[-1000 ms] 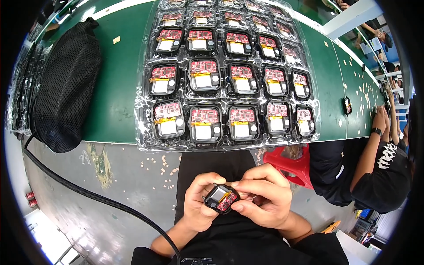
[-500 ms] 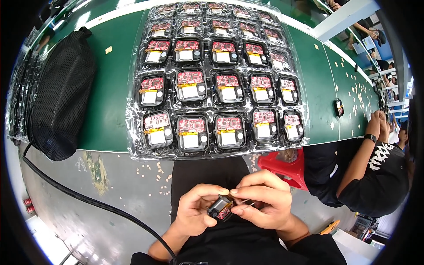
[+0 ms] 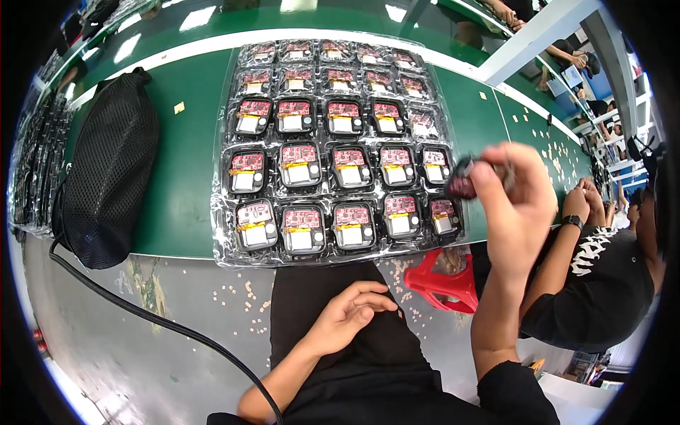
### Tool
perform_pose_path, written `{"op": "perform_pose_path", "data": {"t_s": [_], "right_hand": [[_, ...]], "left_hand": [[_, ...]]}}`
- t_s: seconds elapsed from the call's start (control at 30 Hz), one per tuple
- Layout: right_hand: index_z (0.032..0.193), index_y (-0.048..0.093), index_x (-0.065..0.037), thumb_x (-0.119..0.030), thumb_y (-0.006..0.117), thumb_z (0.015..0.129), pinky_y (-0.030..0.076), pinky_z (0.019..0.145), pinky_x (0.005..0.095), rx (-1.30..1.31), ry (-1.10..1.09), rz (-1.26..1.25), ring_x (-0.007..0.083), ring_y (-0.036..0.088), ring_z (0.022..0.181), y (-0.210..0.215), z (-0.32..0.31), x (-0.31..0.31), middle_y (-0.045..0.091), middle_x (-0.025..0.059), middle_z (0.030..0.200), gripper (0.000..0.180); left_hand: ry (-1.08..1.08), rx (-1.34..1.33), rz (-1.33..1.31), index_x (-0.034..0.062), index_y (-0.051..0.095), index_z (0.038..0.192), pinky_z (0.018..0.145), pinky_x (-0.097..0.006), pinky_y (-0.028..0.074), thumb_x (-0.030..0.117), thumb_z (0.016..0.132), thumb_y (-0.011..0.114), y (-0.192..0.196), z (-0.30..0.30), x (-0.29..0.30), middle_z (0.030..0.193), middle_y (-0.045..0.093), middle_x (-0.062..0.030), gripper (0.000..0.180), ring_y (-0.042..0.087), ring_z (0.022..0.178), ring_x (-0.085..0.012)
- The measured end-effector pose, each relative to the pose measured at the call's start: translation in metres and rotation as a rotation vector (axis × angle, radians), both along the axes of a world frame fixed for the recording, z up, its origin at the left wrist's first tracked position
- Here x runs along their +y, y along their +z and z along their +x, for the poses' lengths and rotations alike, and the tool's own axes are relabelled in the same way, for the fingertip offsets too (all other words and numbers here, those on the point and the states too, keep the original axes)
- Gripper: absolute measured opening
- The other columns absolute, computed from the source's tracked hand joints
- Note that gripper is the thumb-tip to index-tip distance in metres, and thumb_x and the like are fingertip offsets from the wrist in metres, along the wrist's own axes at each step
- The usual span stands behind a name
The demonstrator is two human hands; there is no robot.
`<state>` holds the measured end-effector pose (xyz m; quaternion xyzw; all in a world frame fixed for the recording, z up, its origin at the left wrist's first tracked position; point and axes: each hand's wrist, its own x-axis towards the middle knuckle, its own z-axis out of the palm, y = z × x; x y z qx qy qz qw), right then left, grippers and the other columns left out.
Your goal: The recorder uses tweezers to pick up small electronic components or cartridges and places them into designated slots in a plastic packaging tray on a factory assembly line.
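Your right hand [image 3: 513, 195] is raised at about three o'clock, fingers pinched shut on a small dark module [image 3: 464, 178] that shows at its fingertips. The module hangs just over the right edge of the clear tray [image 3: 225, 205], so the tray's filled pockets lie to nine o'clock of it. Its long axis is too blurred to tell. Your left hand [image 3: 350, 312] rests loosely curled and empty on your lap at six o'clock, well apart from the tray, so the right is far nearer.
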<state>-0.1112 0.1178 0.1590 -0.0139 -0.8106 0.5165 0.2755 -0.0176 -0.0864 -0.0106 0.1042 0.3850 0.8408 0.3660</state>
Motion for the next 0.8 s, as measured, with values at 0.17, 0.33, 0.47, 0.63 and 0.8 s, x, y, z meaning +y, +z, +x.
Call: {"op": "perform_pose_path", "data": {"t_s": [0.17, 0.33, 0.47, 0.63, 0.8], "right_hand": [[0.106, 0.066, 0.000, -0.006, 0.075, 0.087, 0.048, 0.064, 0.0229, -0.185, 0.076, 0.121, 0.0072, 0.061, 0.074, -0.006, -0.078, 0.028, 0.068, 0.0049, 0.091, 0.023], [0.098, 0.070, -0.001, -0.012, 0.078, 0.084, 0.048, 0.065, 0.0295, -0.332, 0.055, 0.290, 0.0124, 0.061, 0.075, -0.010, -0.085, 0.023, 0.065, 0.0073, 0.087, 0.020], [0.100, 0.071, -0.001, -0.015, 0.079, 0.082, 0.050, 0.078, 0.0359, -0.236, 0.022, 0.561, 0.0265, 0.063, 0.087, -0.008, -0.087, 0.024, 0.062, 0.0130, 0.095, 0.023], [0.101, 0.071, -0.001, -0.015, 0.078, 0.083, 0.050, 0.076, 0.0352, -0.293, 0.056, 0.476, 0.0256, 0.063, 0.085, -0.012, -0.090, 0.029, 0.062, 0.0120, 0.094, 0.024], [0.104, 0.071, -0.001, -0.015, 0.077, 0.084, 0.051, 0.076, 0.0344, -0.234, 0.029, 0.435, 0.0234, 0.064, 0.088, -0.004, -0.082, 0.032, 0.064, 0.0113, 0.098, 0.025]], "left_hand": [[-0.035, 0.109, -0.074, -0.0001, 0.050, 0.136, 0.106, -0.035, 0.044, 0.029, 0.103, 0.059, -0.003, 0.003, 0.002, 0.123, 0.067, -0.0136, 0.045, 0.061, 0.120, -0.0198], [-0.038, 0.115, -0.124, -0.0018, 0.050, 0.136, 0.108, -0.037, 0.043, 0.032, 0.102, 0.061, 0.000, 0.004, 0.001, 0.124, 0.064, -0.0153, 0.050, 0.059, 0.122, -0.0217], [-0.056, 0.139, -0.144, -0.0021, 0.050, 0.135, 0.108, -0.036, 0.043, 0.028, 0.102, 0.061, 0.001, 0.003, 0.000, 0.125, 0.064, -0.0148, 0.046, 0.059, 0.122, -0.0212], [-0.060, 0.166, -0.160, -0.0016, 0.051, 0.136, 0.108, -0.036, 0.043, 0.029, 0.102, 0.062, 0.000, 0.002, 0.002, 0.125, 0.064, -0.0145, 0.047, 0.059, 0.121, -0.0212], [-0.058, 0.174, -0.159, -0.0011, 0.052, 0.135, 0.107, -0.036, 0.044, 0.030, 0.102, 0.062, -0.001, 0.003, 0.003, 0.125, 0.065, -0.0144, 0.047, 0.060, 0.121, -0.0214]]}}
